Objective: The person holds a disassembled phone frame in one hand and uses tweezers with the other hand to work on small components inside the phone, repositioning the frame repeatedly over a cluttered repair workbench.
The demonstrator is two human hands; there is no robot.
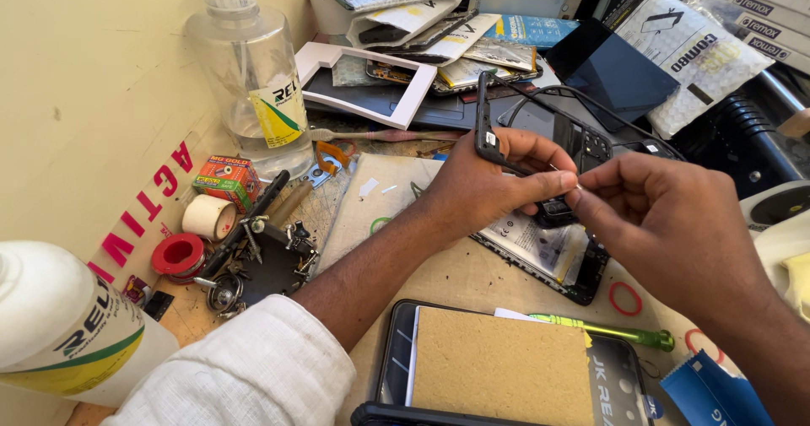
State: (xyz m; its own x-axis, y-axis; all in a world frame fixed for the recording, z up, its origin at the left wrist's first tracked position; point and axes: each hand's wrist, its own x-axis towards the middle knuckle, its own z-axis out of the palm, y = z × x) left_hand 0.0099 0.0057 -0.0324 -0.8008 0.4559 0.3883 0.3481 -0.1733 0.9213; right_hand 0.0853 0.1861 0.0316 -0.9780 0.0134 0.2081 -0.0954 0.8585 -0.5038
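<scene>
Head view: the left hand (481, 186) grips one black phone frame (484, 131), held upright. The right hand (666, 219) pinches something tiny against it. One green screwdriver (620, 333) lies below the hands; two plastic bottles (249, 72) stand left.

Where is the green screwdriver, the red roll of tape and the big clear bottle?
green screwdriver (616, 334), head view, on the middle of its green handle.
red roll of tape (179, 255), head view, on its red rim.
big clear bottle (245, 63), head view, on its clear body above the label.
</scene>
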